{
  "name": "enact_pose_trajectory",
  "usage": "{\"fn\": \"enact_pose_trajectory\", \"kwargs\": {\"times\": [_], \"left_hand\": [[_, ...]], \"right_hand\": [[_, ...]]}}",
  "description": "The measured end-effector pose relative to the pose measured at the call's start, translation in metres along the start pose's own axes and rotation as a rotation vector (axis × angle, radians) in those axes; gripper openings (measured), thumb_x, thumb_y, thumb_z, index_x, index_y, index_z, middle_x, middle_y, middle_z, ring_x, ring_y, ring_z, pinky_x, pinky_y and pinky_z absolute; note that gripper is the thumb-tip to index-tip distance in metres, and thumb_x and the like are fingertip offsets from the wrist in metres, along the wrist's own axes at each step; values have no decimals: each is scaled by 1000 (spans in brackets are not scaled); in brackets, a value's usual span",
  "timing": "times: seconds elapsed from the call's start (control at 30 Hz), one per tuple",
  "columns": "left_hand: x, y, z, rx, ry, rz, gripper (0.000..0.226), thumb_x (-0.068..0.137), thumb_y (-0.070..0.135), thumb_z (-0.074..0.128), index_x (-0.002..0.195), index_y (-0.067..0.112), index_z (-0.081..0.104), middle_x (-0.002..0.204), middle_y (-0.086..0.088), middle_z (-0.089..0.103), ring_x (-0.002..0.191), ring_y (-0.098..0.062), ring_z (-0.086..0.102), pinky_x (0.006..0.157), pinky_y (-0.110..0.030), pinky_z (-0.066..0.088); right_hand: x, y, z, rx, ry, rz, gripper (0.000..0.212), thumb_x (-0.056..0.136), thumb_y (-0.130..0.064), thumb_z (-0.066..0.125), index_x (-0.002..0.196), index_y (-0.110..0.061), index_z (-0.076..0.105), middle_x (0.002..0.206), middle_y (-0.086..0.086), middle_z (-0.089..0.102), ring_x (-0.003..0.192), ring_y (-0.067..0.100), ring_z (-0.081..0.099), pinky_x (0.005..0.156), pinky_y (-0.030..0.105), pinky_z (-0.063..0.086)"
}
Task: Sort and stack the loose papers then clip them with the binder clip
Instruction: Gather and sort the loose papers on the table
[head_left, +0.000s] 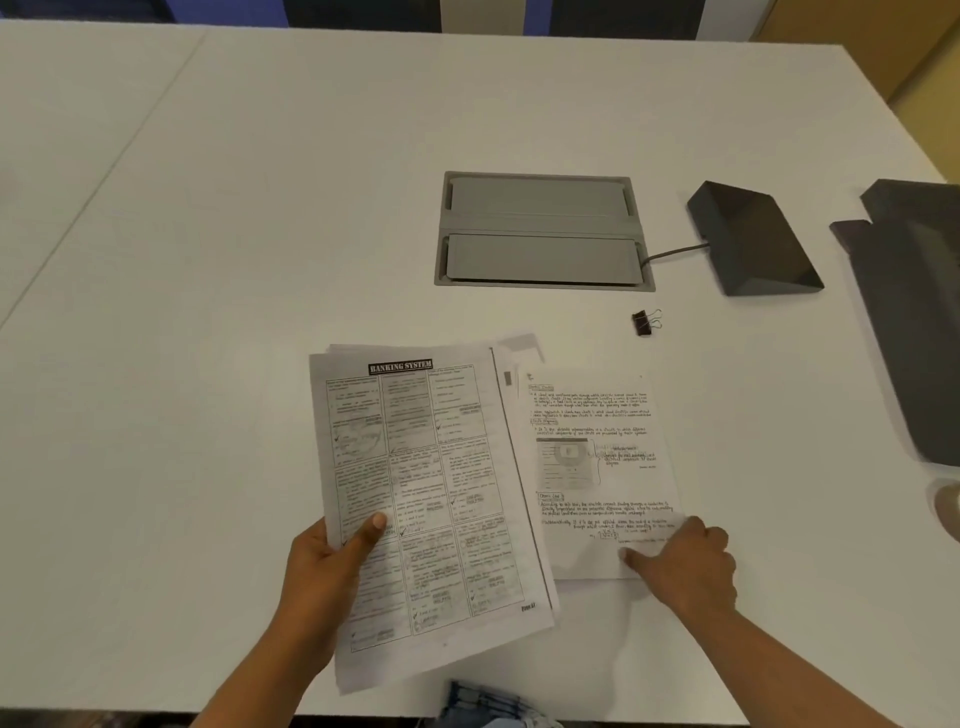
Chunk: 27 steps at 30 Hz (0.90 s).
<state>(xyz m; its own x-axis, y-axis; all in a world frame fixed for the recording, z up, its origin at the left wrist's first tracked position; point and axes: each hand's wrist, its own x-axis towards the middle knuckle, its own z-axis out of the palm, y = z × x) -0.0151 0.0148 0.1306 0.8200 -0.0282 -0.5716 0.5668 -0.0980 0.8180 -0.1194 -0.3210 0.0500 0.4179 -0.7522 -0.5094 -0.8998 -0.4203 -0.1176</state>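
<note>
My left hand (332, 566) grips the left edge of a stack of printed sheets (426, 493) headed "Banking System", thumb on top, lifted a little over the white table (234, 260). To its right a sheet of handwritten notes (597, 467) lies flat on the table over other pages. My right hand (685, 561) presses on that sheet's lower right corner with its fingertips. A black binder clip (645, 322) lies alone on the table beyond the papers, clear of both hands.
A grey cable hatch (540, 228) is set into the table behind the papers. A dark wedge-shaped device (753, 239) with a cable sits to its right. A dark flat object (909, 312) lies at the right edge.
</note>
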Motion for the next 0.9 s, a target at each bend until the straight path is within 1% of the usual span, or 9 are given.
{"fn": "enact_pose_trajectory", "kwargs": {"times": [0.13, 0.2, 0.27, 0.33, 0.43, 0.6, 0.77, 0.83, 0.9], "left_hand": [[0, -3, -3, -11, 24, -19, 25, 88, 24, 70, 110, 12, 71, 96, -7, 80, 85, -32, 77, 79, -53, 61], [2, -4, -5, -14, 39, -24, 25, 88, 24, 71, 110, 12, 71, 97, -8, 80, 85, -33, 77, 80, -55, 60], [4, -5, -7, -11, 55, -26, 25, 88, 25, 71, 110, 13, 71, 97, -8, 80, 84, -33, 77, 79, -55, 61], [6, -5, -10, -17, 64, -27, 23, 88, 25, 71, 109, 14, 71, 95, -7, 80, 83, -32, 78, 77, -52, 62], [9, -6, -14, -17, 73, -15, 23, 88, 26, 71, 109, 15, 71, 94, -6, 81, 82, -30, 78, 73, -48, 62], [12, -6, -15, -25, 76, 5, 23, 89, 24, 70, 110, 14, 71, 94, -4, 80, 80, -27, 78, 67, -42, 62], [13, -7, -11, -11, 73, 2, 24, 89, 26, 70, 110, 14, 70, 98, -7, 79, 82, -31, 77, 73, -49, 63], [13, -8, -10, -9, 75, -5, 24, 89, 26, 70, 111, 14, 70, 99, -7, 79, 84, -32, 77, 76, -52, 62], [13, -10, -9, -14, 76, -6, 25, 89, 25, 70, 112, 14, 70, 99, -7, 79, 84, -32, 77, 74, -49, 62]], "right_hand": [[5, 1, 2, 192, 15, -7, 89, 58, -38, 89, 124, 0, 43, 119, 21, 56, 105, 41, 60, 80, 43, 53], [4, 3, 1, 269, 23, -9, 71, 65, -31, 85, 120, -4, 49, 113, 16, 65, 100, 37, 64, 76, 38, 53], [2, 4, -1, 311, 45, -18, 42, 72, -29, 78, 105, -10, 60, 103, 11, 70, 87, 32, 65, 68, 34, 51], [2, 6, -5, 322, 55, -31, 25, 76, -31, 75, 88, -12, 64, 90, 8, 71, 76, 28, 64, 63, 32, 51], [2, 12, -12, 367, 33, -54, 24, 79, -34, 75, 78, -12, 65, 78, 4, 67, 71, 27, 64, 60, 31, 50], [-1, 29, -20, 441, 4, -114, 25, 89, -30, 67, 99, -8, 72, 87, 9, 71, 75, 28, 65, 55, 27, 46], [0, 43, -20, 430, 39, -60, 23, 90, -25, 63, 105, -10, 71, 90, 9, 74, 70, 28, 71, 65, 41, 59], [-3, 45, -20, 385, 83, -66, 23, 88, -23, 64, 107, -12, 71, 92, 9, 75, 72, 28, 69, 61, 35, 55], [-7, 46, -22, 338, 123, -74, 23, 89, -22, 63, 108, -13, 71, 93, 10, 74, 72, 26, 62, 54, 25, 42]]}}
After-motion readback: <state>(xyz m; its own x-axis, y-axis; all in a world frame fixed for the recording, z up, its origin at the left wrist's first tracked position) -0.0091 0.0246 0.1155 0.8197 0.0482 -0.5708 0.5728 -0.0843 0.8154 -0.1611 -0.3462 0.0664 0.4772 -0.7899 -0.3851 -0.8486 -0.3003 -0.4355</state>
